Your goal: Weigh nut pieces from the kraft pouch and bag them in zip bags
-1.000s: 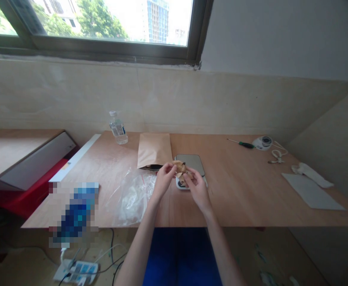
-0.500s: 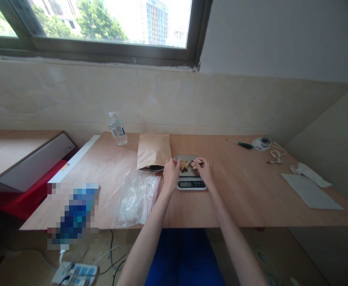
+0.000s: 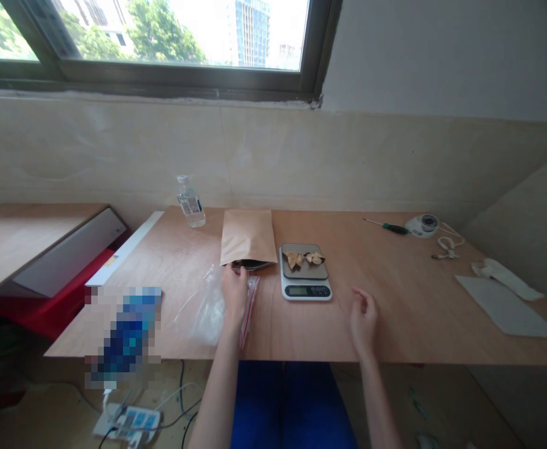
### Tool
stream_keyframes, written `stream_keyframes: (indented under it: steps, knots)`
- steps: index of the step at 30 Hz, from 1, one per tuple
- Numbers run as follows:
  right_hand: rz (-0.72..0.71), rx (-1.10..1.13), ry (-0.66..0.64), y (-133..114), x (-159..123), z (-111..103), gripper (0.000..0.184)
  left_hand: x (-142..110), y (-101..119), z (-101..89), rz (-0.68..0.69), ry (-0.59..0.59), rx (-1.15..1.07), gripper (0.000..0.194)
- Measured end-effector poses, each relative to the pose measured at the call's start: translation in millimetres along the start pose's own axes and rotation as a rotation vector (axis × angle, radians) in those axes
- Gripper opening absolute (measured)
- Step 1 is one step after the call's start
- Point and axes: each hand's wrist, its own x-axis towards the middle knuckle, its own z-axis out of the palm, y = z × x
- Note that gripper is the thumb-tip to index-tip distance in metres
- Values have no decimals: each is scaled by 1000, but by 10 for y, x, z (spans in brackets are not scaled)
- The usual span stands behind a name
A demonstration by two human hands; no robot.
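My left hand point(image 3: 234, 290) is at the mouth of a brown paper bag point(image 3: 248, 234). Its thumb and forefinger look slightly apart against the bag's dark opening, and the other fingertips are hidden. A clear zip bag point(image 3: 208, 315) with a red seal line lies partly under that forearm. On a kitchen scale point(image 3: 305, 292) to the right of the paper bag sit two dry, tan, curled pieces point(image 3: 294, 259), dark in places; their kind is unclear. My right hand point(image 3: 363, 315) is low over the table, right of the scale, with loosely bent fingers and nothing in them.
A water bottle point(image 3: 191, 202) stands at the back left. A pixelated blue item point(image 3: 126, 337) lies at the left front edge. A green-handled screwdriver point(image 3: 395, 229), a white camera point(image 3: 421, 226) with its cable, a white cloth point(image 3: 507, 279) and a pale sheet point(image 3: 507, 305) lie on the right.
Both hands have left the tan pieces, which now lie on the scale. My left hand moved left to the paper bag's mouth; my right hand moved right and toward me.
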Motion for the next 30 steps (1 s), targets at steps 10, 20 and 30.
stream_keyframes:
  steps: [10,20,30]
  knots:
    - [114,73,34,-90,16,-14,28,90,-22,151,-102,5,-111,20]
    - [133,87,59,-110,4,-25,27,-212,269,-136,-59,-37,-91,13]
    - [167,112,59,-79,2,-28,28,-722,617,102,55,-393,-241,19]
